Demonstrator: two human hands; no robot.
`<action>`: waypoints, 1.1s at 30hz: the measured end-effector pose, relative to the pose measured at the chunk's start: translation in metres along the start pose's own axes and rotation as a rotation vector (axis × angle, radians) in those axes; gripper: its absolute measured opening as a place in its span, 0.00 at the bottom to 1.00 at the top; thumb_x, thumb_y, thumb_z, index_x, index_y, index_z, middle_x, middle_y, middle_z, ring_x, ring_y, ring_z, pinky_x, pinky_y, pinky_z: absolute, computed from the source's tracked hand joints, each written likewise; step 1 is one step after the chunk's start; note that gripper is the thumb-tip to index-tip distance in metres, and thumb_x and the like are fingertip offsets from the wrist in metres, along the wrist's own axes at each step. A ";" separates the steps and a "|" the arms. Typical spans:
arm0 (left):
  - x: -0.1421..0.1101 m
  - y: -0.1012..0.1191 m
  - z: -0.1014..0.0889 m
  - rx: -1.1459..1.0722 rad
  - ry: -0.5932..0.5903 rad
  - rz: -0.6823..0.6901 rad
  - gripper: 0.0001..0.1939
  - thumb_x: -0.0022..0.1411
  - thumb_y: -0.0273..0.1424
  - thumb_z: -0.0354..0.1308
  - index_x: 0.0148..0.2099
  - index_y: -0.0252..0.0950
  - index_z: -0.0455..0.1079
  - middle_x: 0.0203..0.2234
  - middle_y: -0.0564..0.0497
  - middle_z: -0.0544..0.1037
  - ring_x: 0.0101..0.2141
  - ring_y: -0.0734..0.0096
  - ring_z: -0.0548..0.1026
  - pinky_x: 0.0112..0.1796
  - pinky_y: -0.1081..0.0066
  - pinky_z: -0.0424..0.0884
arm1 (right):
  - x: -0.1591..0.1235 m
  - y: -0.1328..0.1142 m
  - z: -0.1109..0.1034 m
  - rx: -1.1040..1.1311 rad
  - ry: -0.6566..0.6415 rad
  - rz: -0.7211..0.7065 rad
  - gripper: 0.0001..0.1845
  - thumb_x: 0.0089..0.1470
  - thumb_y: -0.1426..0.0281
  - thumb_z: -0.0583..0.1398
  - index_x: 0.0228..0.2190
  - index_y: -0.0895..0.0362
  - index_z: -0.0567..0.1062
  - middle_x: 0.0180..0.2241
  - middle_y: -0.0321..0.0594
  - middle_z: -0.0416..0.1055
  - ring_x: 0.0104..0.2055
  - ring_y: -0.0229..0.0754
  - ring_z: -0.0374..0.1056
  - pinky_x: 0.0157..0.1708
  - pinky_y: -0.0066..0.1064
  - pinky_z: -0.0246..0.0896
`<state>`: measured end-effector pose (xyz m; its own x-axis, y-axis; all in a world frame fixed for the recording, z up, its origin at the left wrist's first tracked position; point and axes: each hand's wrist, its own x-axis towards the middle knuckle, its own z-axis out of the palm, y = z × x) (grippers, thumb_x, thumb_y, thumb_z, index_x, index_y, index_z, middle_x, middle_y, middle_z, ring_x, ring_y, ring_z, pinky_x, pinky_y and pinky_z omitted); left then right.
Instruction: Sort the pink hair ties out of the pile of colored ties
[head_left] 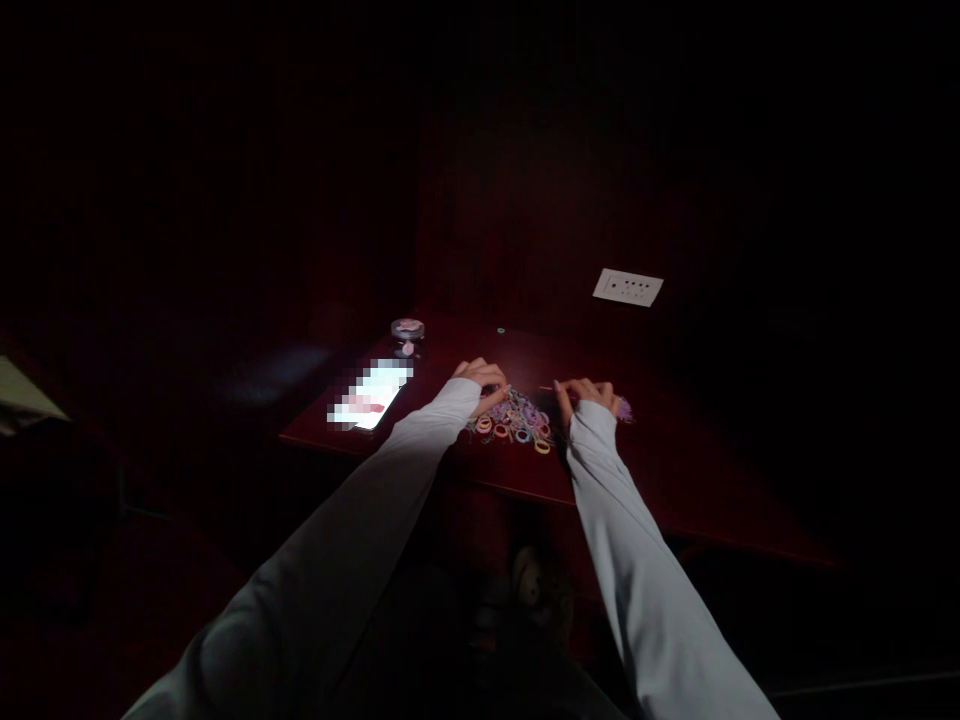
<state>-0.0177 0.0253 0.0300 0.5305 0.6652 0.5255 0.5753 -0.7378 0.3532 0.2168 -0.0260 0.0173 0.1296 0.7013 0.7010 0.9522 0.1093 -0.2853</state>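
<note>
A loose pile of small coloured elastic hair ties (517,415), mostly purple with pink, yellow and blue rings, lies near the table's front edge. My left hand (482,377) rests at the pile's upper left side, its fingers bent and closed at the tips; what they hold is hidden. To the right of the pile is my right hand (586,392), thumb and forefinger drawn together. A thin pinkish piece (546,388) shows by its fingertips, too small to make out. Beyond this hand a purple bunch of ties (625,409) is partly covered.
The dark red table (682,480) holds a lit phone (379,395) at left, with a small round lidded jar (408,338) behind it. One green ring (501,330) lies farther back. A white socket plate (628,287) is on the back wall. The surroundings are very dark.
</note>
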 end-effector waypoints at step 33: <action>0.006 -0.002 -0.005 -0.012 0.236 -0.380 0.25 0.76 0.37 0.46 0.28 0.39 0.74 0.33 0.49 0.83 0.43 0.60 0.74 0.53 0.55 0.61 | -0.018 -0.056 -0.001 0.091 -0.323 -0.366 0.13 0.66 0.59 0.61 0.46 0.46 0.84 0.49 0.41 0.79 0.52 0.53 0.61 0.53 0.43 0.52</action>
<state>-0.0189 0.0302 0.0366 0.1259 0.8458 0.5184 0.6941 -0.4485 0.5631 0.1613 -0.0459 0.0212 -0.3150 0.7864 0.5313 0.8893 0.4401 -0.1241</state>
